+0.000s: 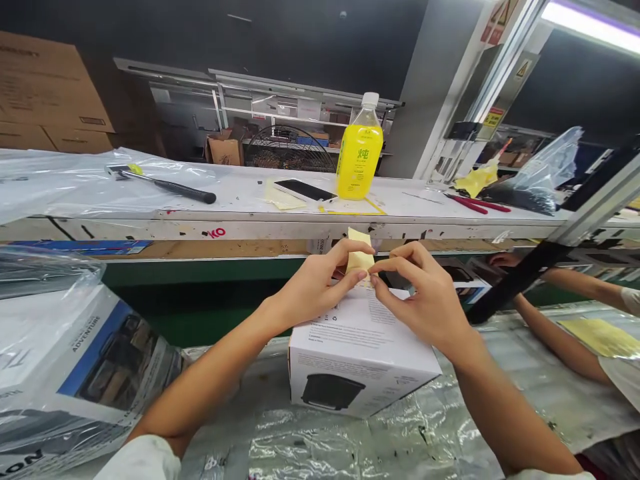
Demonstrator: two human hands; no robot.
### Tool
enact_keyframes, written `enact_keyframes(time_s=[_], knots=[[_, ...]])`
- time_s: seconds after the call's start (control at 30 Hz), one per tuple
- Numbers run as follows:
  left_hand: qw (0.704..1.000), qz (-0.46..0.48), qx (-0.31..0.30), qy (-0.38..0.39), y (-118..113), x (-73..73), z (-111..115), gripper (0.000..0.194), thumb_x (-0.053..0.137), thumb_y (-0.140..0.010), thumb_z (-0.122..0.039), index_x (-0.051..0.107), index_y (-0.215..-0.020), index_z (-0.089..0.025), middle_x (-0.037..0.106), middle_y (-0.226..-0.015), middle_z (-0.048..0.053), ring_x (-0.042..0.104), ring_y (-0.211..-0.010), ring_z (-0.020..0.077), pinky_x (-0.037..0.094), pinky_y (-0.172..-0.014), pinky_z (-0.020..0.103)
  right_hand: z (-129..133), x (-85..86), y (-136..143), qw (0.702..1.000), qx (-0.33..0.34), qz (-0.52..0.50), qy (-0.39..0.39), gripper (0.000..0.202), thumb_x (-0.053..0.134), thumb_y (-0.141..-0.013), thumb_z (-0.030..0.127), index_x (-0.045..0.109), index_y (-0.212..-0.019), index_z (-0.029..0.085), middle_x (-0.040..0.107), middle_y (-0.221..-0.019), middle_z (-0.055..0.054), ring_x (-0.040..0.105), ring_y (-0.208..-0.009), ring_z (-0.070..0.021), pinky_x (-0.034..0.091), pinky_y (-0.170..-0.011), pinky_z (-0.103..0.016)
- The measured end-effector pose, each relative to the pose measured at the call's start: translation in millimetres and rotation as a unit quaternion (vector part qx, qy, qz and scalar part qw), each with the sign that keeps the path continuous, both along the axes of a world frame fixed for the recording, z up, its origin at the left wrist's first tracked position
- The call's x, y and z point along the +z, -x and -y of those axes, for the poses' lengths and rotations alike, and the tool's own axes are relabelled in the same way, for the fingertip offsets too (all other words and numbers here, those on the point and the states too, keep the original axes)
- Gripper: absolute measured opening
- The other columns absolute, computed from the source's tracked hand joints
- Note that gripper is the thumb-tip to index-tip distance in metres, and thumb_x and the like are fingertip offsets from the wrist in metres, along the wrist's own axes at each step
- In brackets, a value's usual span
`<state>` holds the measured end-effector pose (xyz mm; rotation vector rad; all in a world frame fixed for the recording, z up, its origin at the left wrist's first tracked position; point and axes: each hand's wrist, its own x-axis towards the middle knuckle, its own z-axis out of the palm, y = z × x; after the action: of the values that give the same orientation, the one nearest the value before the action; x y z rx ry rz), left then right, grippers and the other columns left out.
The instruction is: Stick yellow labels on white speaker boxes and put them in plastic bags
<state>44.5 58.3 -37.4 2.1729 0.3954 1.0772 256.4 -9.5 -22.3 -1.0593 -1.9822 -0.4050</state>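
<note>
A small yellow label sheet (pixel 361 261) is held up over the far end of a white printed box (pixel 350 350). My left hand (pixel 320 283) pinches the sheet between thumb and fingers from the left. At the sheet's lower right edge, the thumb and index finger of my right hand (pixel 425 300) are closed in a pinch. Whether a separate label is between those fingertips is too small to tell. The box bears small print on top and a picture of a black container on its near side.
Plastic-wrapped cartons (pixel 75 373) stand at left. On the shelf (pixel 240 200) are a hammer (pixel 175 190), a phone (pixel 305 190), a yellow drink bottle (pixel 360 160) and red-handled pliers (pixel 480 203). At right, beyond a metal post (pixel 580 220), a co-worker's arms (pixel 560 333) reach in.
</note>
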Motion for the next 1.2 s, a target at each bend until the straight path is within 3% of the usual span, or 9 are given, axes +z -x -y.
enact_keyframes(time_s=[0.3, 0.77, 1.2], knots=[[0.992, -0.042, 0.028, -0.114, 0, 3.2, 1, 0.018, 0.05, -0.108, -0.023, 0.054, -0.125, -0.023, 0.075, -0.104, 0.002, 0.071, -0.085, 0.0143, 0.053, -0.08, 0.026, 3, 4.3, -4, 0.998, 0.014, 0.053, -0.023, 0.011, 0.069, -0.096, 0.012, 0.072, -0.103, 0.02, 0.066, -0.098, -0.003, 0.064, -0.074, -0.0118, 0.055, -0.07, -0.026], [0.993, -0.016, 0.039, -0.11, 1, 1.7, 4, 0.013, 0.053, -0.106, -0.021, 0.055, -0.118, -0.023, 0.075, -0.102, 0.001, 0.071, -0.084, 0.0136, 0.054, -0.081, 0.027, 3, 10.7, 4, 0.996, -0.016, 0.08, -0.042, 0.008, 0.069, -0.093, 0.015, 0.069, -0.098, 0.021, 0.07, -0.094, -0.003, 0.066, -0.07, -0.0128, 0.054, -0.064, -0.027], [0.996, 0.009, 0.01, -0.093, 5, 3.2, 7, 0.009, 0.052, -0.106, -0.019, 0.055, -0.113, -0.022, 0.073, -0.101, 0.0, 0.069, -0.087, 0.0125, 0.052, -0.083, 0.025, 5, 9.4, 6, 0.999, 0.024, 0.027, -0.014, 0.009, 0.069, -0.092, 0.014, 0.072, -0.095, 0.022, 0.071, -0.091, -0.002, 0.063, -0.067, -0.0123, 0.053, -0.065, -0.027]])
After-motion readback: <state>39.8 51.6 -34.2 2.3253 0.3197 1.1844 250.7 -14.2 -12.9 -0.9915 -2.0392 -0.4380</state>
